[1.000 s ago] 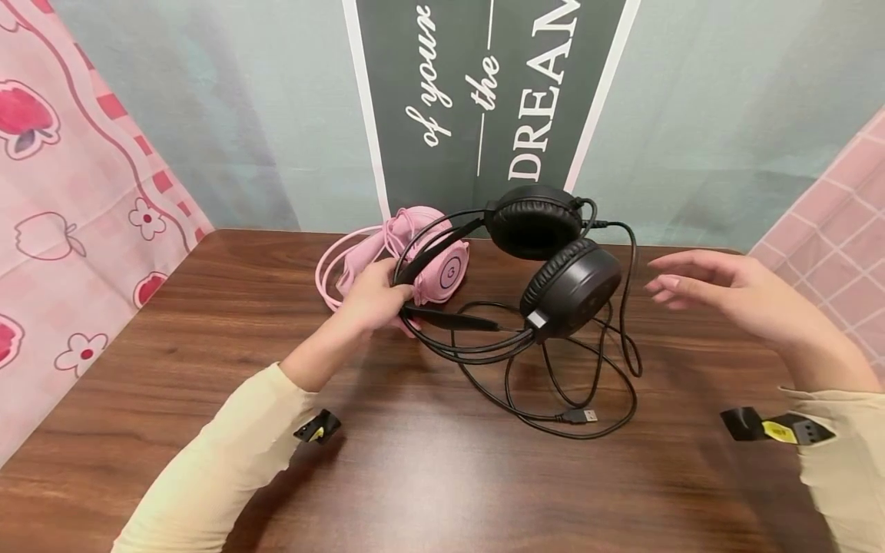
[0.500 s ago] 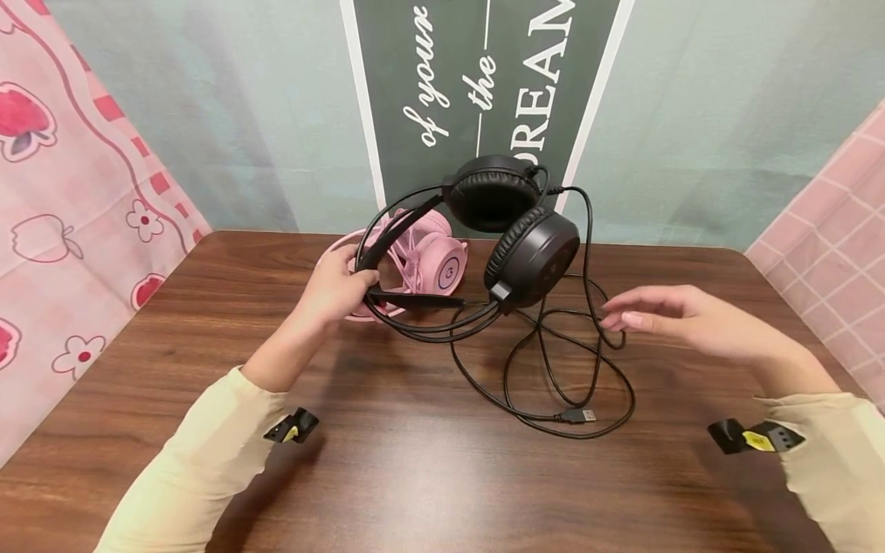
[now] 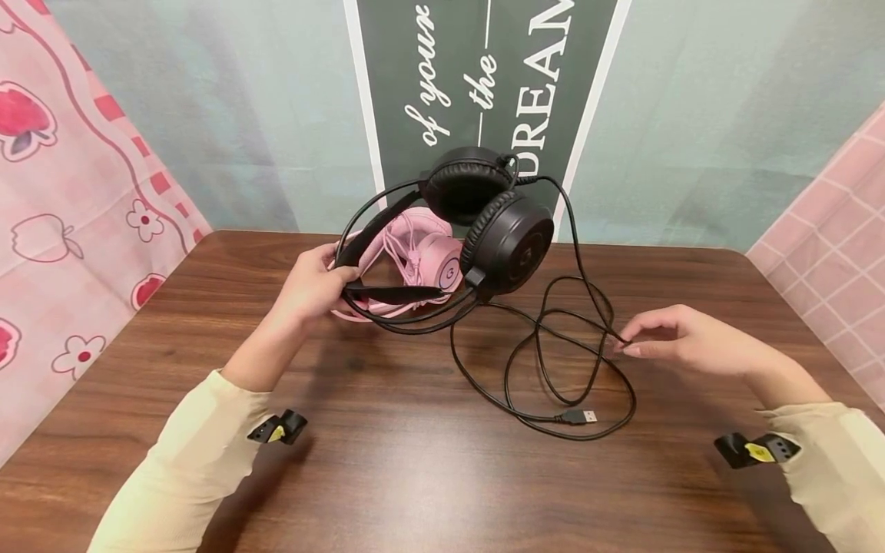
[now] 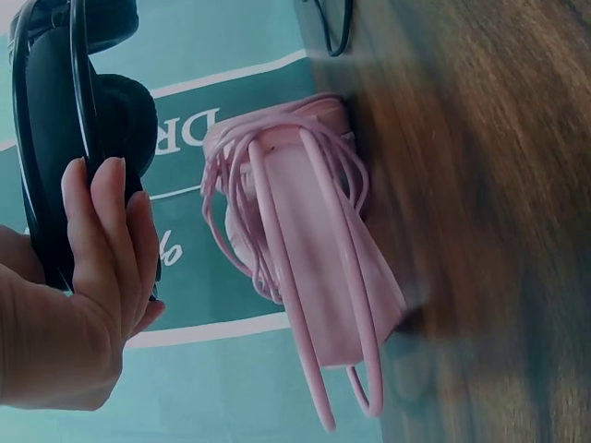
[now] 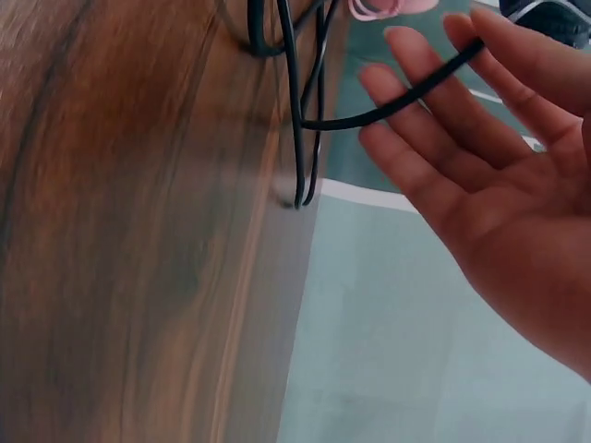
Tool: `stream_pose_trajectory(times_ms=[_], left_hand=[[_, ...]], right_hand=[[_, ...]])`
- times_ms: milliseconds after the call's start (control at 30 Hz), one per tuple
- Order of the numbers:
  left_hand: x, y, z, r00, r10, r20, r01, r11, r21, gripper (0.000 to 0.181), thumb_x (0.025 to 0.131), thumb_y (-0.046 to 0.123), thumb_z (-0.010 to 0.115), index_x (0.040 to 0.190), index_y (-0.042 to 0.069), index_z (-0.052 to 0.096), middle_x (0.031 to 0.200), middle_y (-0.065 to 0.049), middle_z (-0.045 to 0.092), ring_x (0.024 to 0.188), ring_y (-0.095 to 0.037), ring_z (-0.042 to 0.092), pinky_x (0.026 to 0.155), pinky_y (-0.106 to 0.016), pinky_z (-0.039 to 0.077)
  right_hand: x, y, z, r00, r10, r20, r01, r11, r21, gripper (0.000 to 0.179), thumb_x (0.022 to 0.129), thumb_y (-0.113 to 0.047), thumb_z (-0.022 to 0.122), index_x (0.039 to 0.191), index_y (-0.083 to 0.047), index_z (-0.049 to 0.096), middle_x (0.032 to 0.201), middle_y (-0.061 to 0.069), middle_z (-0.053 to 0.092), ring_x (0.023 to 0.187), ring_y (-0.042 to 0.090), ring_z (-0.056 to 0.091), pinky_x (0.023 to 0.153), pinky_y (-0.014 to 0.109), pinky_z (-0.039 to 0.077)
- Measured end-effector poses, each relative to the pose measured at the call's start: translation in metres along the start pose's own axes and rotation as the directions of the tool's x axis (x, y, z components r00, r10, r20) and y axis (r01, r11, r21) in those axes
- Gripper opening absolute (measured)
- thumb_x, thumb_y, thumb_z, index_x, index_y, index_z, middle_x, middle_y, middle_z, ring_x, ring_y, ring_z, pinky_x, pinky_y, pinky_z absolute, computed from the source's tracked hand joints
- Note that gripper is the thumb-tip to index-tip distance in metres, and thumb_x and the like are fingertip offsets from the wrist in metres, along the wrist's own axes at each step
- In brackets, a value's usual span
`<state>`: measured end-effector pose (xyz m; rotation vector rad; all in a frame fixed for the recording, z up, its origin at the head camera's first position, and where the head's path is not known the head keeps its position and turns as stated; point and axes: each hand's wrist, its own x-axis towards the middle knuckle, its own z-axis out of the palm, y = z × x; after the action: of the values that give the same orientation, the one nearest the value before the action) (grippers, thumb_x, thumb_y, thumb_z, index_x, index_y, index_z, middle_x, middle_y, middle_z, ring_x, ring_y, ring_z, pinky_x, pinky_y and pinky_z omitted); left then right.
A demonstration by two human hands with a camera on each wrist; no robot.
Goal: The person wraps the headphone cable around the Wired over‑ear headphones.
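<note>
My left hand point(image 3: 311, 286) grips the black headphones point(image 3: 512, 242) by the headband, fingers on one side and thumb on the other. The ear cups point right, raised above the table. In the left wrist view the fingers point(image 4: 106, 217) wrap the band. My right hand point(image 3: 684, 342) pinches the black cable point(image 3: 601, 307) between thumb and index finger; in the right wrist view the cable point(image 5: 397, 103) runs across its other fingers. Several loops of it lie on the wood, ending in a USB plug point(image 3: 577, 416). Pink headphones point(image 3: 435, 261) sit behind, partly hidden by the black pair.
The brown wooden table point(image 3: 415, 476) ends at a grey-green cloth backdrop point(image 3: 691, 138) with a dark lettered panel. A pink patterned curtain point(image 3: 83, 192) hangs at the left, and pink tiles point(image 3: 843, 207) are at the right.
My left hand has drawn the black headphones left and slightly up, over the pink pair. The right hand has come in from the right and taken hold of the cable.
</note>
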<state>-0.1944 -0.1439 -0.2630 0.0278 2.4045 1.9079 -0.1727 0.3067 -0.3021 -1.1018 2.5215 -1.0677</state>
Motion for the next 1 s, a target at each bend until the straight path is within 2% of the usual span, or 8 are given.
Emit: stream_pose_trajectory(times_ms=[67, 133, 233, 300, 400, 500, 833, 1000], left_hand=[[-0.001, 0.001, -0.002, 1.0, 0.0, -0.01, 0.0, 1.0, -0.028, 0.036, 0.087, -0.005, 0.043, 0.122, -0.013, 0.041, 0.086, -0.014, 0.053, 0.054, -0.014, 0.062, 0.056, -0.037, 0.056], [-0.001, 0.002, -0.004, 1.0, -0.005, -0.01, 0.004, 0.997, -0.072, 0.031, 0.087, -0.006, 0.043, 0.117, -0.015, 0.04, 0.08, -0.009, 0.053, 0.055, -0.014, 0.062, 0.056, -0.035, 0.057], [-0.002, 0.003, -0.007, 1.0, -0.009, -0.008, 0.008, 0.994, -0.108, 0.03, 0.087, -0.007, 0.042, 0.115, -0.015, 0.04, 0.077, -0.006, 0.053, 0.054, -0.014, 0.062, 0.055, -0.032, 0.056], [-0.003, 0.003, -0.01, 1.0, -0.015, -0.002, 0.015, 0.993, -0.116, 0.031, 0.087, -0.006, 0.041, 0.117, -0.015, 0.038, 0.077, -0.006, 0.052, 0.053, -0.015, 0.062, 0.054, -0.03, 0.056], [-0.004, 0.003, -0.012, 1.0, -0.016, -0.009, 0.015, 0.996, -0.092, 0.035, 0.087, -0.005, 0.041, 0.121, -0.015, 0.037, 0.08, -0.006, 0.052, 0.054, -0.013, 0.062, 0.054, -0.028, 0.056], [-0.005, 0.003, -0.013, 1.0, -0.013, -0.012, 0.012, 0.997, -0.078, 0.036, 0.087, -0.005, 0.042, 0.122, -0.014, 0.037, 0.08, -0.005, 0.053, 0.054, -0.013, 0.062, 0.054, -0.028, 0.056], [-0.006, 0.005, -0.007, 0.999, 0.048, -0.022, -0.047, 0.998, 0.029, 0.031, 0.086, -0.005, 0.045, 0.116, -0.014, 0.043, 0.071, -0.006, 0.055, 0.051, -0.011, 0.06, 0.051, -0.03, 0.056], [-0.005, 0.006, -0.001, 0.996, 0.08, -0.03, -0.076, 0.989, 0.128, 0.038, 0.085, -0.004, 0.047, 0.123, -0.009, 0.046, 0.08, -0.018, 0.057, 0.05, -0.008, 0.058, 0.049, -0.029, 0.055]], right_hand=[[-0.002, 0.0, -0.002, 0.996, 0.031, -0.082, -0.031, 1.0, 0.0, 0.02, 0.083, 0.008, 0.059, 0.096, -0.006, 0.065, 0.089, 0.007, 0.067, 0.083, 0.009, 0.061, 0.068, 0.016, 0.049], [-0.004, -0.001, -0.004, 0.983, 0.053, -0.175, -0.048, 0.998, 0.028, 0.021, 0.082, 0.009, 0.059, 0.097, -0.004, 0.064, 0.086, 0.008, 0.067, 0.08, 0.009, 0.063, 0.067, 0.016, 0.05], [-0.005, -0.004, -0.008, 0.946, 0.079, -0.314, -0.062, 0.996, 0.064, 0.02, 0.082, 0.012, 0.058, 0.098, 0.0, 0.06, 0.081, 0.008, 0.067, 0.076, 0.009, 0.064, 0.067, 0.015, 0.051], [-0.006, -0.006, -0.012, 0.922, 0.078, -0.379, -0.052, 0.996, 0.078, 0.018, 0.082, 0.014, 0.056, 0.096, 0.002, 0.057, 0.078, 0.01, 0.067, 0.074, 0.01, 0.064, 0.067, 0.015, 0.051], [-0.006, -0.009, -0.016, 0.888, 0.103, -0.449, -0.081, 0.994, 0.068, 0.012, 0.083, 0.012, 0.057, 0.091, 0.003, 0.056, 0.075, 0.01, 0.067, 0.073, 0.011, 0.064, 0.067, 0.015, 0.049], [-0.006, -0.011, -0.019, 0.876, 0.124, -0.466, -0.103, 0.992, 0.07, 0.009, 0.083, 0.01, 0.059, 0.088, 0.003, 0.058, 0.075, 0.009, 0.067, 0.073, 0.012, 0.064, 0.066, 0.015, 0.049], [0.004, -0.016, -0.024, 0.883, 0.131, -0.452, -0.115, 0.991, 0.064, 0.008, 0.081, 0.008, 0.062, 0.087, 0.003, 0.063, 0.075, 0.01, 0.067, 0.073, 0.012, 0.065, 0.065, 0.014, 0.05], [0.011, -0.024, -0.031, 0.88, 0.135, -0.456, -0.12, 0.991, 0.062, 0.008, 0.082, 0.006, 0.062, 0.089, 0.004, 0.064, 0.076, 0.007, 0.068, 0.074, 0.011, 0.064, 0.065, 0.014, 0.049]])
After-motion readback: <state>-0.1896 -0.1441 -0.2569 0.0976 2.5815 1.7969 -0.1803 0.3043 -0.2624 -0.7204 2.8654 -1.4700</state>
